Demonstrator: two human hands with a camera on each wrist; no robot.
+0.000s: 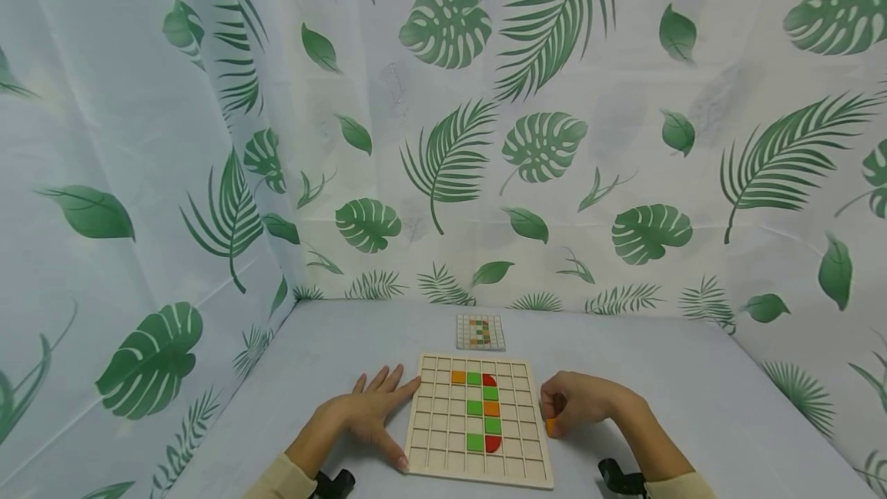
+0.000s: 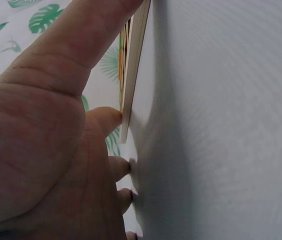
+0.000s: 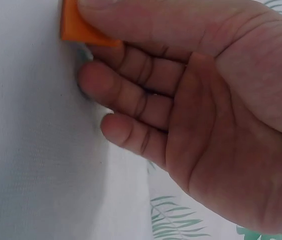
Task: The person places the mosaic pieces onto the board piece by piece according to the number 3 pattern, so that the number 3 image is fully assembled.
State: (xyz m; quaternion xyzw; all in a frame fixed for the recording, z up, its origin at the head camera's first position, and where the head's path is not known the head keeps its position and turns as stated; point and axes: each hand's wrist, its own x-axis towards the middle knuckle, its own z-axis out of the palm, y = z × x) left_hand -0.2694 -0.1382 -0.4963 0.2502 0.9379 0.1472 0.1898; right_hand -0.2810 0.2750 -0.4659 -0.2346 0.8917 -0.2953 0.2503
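A wooden grid board (image 1: 436, 457) lies flat on the table. Orange, green and red tiles sit in some of its squares, including an orange one (image 1: 459, 377) at the upper left of the group. My left hand (image 1: 370, 410) is spread along the board's left side, index fingertip and thumb tip touching its edge; the wrist view shows the thumb (image 2: 56, 55) stretched to the rim. Just right of the board, my right hand (image 1: 582, 404) pinches an orange tile (image 3: 88, 30), the thumb lying over it and the other fingers curled, close to the tabletop.
Behind the board lies a small card (image 1: 463, 339) printed with a similar coloured pattern on a grid. A white cloth-covered table (image 1: 333, 337) spreads around it. Leaf-printed curtains (image 1: 443, 168) rise at the back and sides.
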